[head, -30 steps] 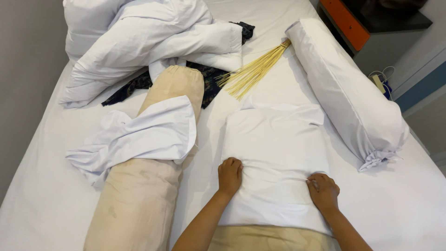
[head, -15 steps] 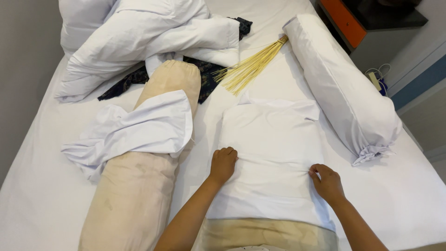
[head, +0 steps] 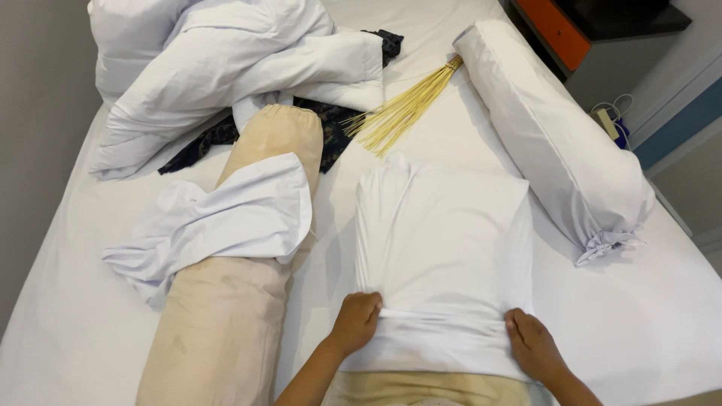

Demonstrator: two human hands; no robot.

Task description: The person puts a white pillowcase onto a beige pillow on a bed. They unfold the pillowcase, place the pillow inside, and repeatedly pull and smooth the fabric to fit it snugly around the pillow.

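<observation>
White bed (head: 662, 331): both hands, left (head: 355, 322), right (head: 532, 346), apparently pinching the pillowcase (head: 444, 256) fold.

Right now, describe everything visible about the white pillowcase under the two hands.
The white fabric pillowcase looks like thin, smooth cotton, drawn most of the way over a beige pillow whose bare end shows at the near edge. It lies flat on the white bed sheet, lengthwise away from the camera, with soft creases and a bunched fold across its near end. The left hand and right hand grip that fold.
</observation>
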